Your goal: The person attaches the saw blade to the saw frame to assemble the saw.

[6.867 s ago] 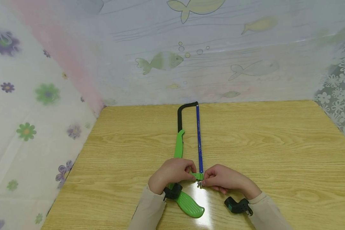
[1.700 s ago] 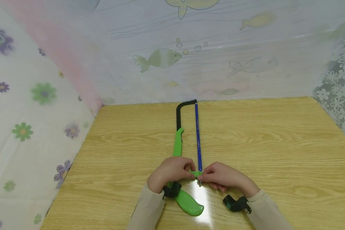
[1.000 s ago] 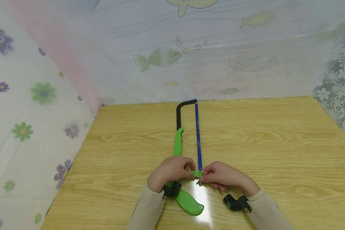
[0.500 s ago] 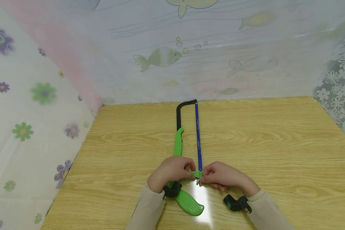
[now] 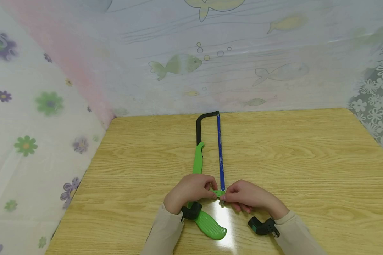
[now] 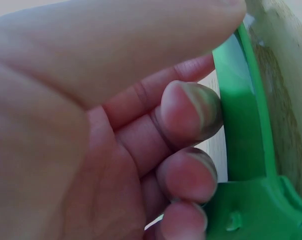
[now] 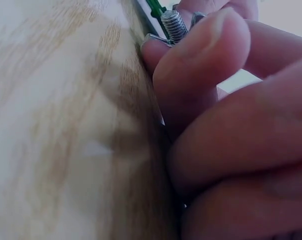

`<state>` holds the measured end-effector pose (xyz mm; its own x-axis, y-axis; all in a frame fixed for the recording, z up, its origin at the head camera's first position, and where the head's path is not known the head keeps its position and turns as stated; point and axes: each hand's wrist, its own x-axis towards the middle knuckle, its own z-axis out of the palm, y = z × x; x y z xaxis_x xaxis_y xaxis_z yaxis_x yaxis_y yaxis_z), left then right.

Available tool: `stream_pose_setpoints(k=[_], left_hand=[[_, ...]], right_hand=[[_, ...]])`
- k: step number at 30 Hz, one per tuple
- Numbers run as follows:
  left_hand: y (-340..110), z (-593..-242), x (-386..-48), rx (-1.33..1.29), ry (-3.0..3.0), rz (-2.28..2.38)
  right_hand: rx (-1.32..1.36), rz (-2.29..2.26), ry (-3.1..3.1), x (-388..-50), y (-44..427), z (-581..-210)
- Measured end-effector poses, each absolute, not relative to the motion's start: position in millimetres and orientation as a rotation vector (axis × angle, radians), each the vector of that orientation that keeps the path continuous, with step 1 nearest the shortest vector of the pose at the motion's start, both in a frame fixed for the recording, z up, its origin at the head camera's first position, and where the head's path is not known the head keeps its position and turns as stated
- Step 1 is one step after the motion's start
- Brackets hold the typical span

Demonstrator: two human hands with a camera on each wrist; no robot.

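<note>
A hacksaw with a green and black frame lies flat on the table, its blue blade to the right. My left hand lies over the frame and pinches the short green arm at the blade's near end. In the left wrist view, the curled fingers are beside the green frame. My right hand pinches the wing nut between thumb and forefinger, just below the blade's near end. A threaded bolt and one metal wing of the nut show in the right wrist view; fingers hide the rest.
The saw's green handle points toward me, partly under my left wrist. Black wrist cameras are on both sleeves. The wood-grain table meets a fish-patterned wall covering at its far edge, close to the saw's tip.
My right thumb and finger have shifted slightly back and forth at the wing nut, whose wings show at different angles between frames. The saw and my left hand stay in place.
</note>
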<state>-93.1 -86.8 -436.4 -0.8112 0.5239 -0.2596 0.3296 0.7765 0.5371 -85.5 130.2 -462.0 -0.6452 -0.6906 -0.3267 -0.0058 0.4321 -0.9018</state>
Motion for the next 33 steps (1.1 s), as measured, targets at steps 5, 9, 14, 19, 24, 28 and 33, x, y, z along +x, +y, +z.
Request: stream_pose_setpoints(k=[5,9,14,19,24,28,33], left_hand=[[-86.9,-435.3,-92.4,0.645,2.567,0.688],[-87.1,-435.5,-92.5,0.64,2.562,0.694],[-87.5,-436.3,-93.0,0.638,2.561,0.692],[-87.4,-436.5,-93.1,0.643,2.565,0.688],[-87.2,-436.4,-93.3,0.648,2.565,0.684],[-86.8,-436.4,-93.4,0.646,2.562,0.684],[-86.6,-435.8,-93.2,0.643,2.558,0.684]], right_hand=[[-0.582,-1.243,1.992,-84.8,129.9,-461.8],[-0.583,-1.234,2.0,-84.8,130.1,-461.9],[-0.588,-1.229,1.998,-85.2,130.2,-461.3],[-0.582,-1.235,1.988,-85.3,130.6,-460.6],[-0.573,-1.249,1.98,-85.5,130.8,-460.9],[-0.568,-1.267,1.966,-85.6,131.0,-461.4],[-0.571,-1.265,1.969,-85.8,130.8,-461.5]])
